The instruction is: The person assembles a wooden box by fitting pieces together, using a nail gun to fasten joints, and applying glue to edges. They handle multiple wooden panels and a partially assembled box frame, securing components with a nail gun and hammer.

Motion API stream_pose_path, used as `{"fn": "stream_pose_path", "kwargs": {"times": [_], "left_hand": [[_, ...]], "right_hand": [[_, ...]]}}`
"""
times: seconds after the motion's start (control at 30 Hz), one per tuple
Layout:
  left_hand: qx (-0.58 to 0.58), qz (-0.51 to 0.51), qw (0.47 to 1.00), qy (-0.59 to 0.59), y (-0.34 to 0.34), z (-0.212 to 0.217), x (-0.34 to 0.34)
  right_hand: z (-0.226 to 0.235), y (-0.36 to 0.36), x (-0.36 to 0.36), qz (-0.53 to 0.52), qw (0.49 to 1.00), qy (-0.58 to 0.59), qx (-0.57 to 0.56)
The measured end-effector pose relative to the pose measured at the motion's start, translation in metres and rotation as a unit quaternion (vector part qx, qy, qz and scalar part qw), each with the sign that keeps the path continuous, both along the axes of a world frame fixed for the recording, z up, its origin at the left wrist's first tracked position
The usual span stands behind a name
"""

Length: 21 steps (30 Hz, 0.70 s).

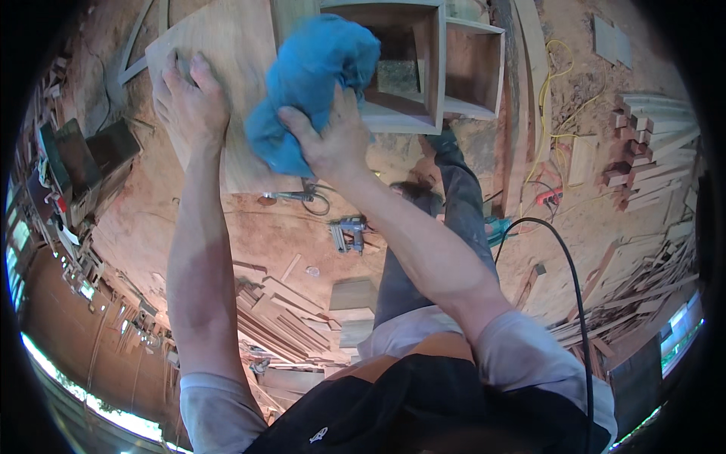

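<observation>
My left hand [193, 106] lies against a light wooden panel [246, 144] near its left edge, with its visible fingers stretched toward the far side. My right hand [333, 144] is closed around a bunched blue cloth [321, 57]. The cloth is pressed over the panel's right part and covers some of it. Just right of the cloth stands an open wooden cabinet frame [437, 72] with box-like compartments. Whether the panel is joined to this frame is hidden behind the cloth.
A nail gun [348, 234] and another corded tool [283, 196] lie on the dusty floor. Wooden strips [280, 325] are piled close by me. Stacked timber [662, 155] stands at the right, beside a yellow cord [543, 98]. A black hose [578, 295] arcs past my right arm.
</observation>
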<state>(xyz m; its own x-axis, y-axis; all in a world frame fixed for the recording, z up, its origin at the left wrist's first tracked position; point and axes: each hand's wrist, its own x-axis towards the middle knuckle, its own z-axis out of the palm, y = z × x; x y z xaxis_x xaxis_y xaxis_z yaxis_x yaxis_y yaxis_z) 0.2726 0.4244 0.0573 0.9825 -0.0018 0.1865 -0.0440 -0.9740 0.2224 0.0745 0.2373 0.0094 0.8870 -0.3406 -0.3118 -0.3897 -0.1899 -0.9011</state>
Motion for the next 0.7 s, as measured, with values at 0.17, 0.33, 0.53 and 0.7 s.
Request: {"fn": "stream_pose_path", "kwargs": {"times": [0.17,0.33,0.53,0.7], "left_hand": [[0.007,0.011,1.0,-0.004,-0.003,0.003,0.002],[0.049,-0.001,0.998,-0.027,-0.003,0.004,0.004],[0.002,-0.013,1.0,0.001,0.002,-0.002,0.004],[-0.013,-0.01,1.0,0.026,-0.001,0.004,0.007]], "right_hand": [[-0.02,0.023,-0.145,0.273,0.927,0.257,-0.014],[-0.025,-0.005,-0.27,0.549,0.749,0.371,0.005],[-0.03,-0.03,-0.226,0.298,0.908,0.293,0.03],[-0.047,-0.111,-0.072,0.003,0.983,0.085,0.163]]}}
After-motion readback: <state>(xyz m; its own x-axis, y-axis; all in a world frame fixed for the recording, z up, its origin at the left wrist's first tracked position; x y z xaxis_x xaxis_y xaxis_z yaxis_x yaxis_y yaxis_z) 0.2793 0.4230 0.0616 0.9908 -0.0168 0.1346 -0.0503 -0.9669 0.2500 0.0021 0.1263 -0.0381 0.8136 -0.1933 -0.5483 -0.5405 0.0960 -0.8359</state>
